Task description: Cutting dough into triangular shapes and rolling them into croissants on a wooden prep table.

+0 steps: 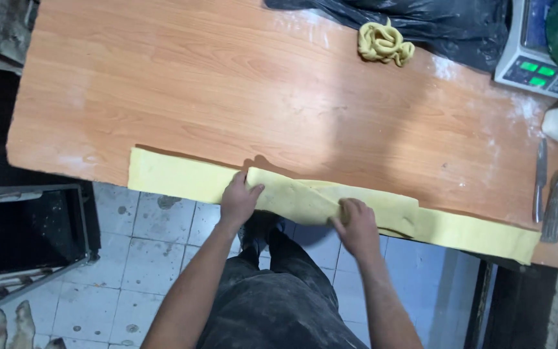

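Seen from above, a long strip of pale yellow dough [175, 178] lies along the near edge of a wooden table [227, 84], running from the left toward the right corner. Near the middle, part of the strip is folded over itself into a thicker layered fold [330, 197]. The left hand [239, 197] rests on the left end of this fold, fingers curled over the dough edge and gripping it. The right hand [356, 226] is closed around the near edge of the fold, just right of centre. The 2 hands sit near each other, both touching the dough. Farther back on the table lies a small tangled clump of yellow dough scraps [384, 43], well apart from the strip, beside a black plastic bag [440, 26]. At the far right corner stands a digital scale [531, 61], and a knife [540, 181] lies near the right edge. Flour dusts the tabletop. Below the table edge, grey floor tiles [150, 258] show.
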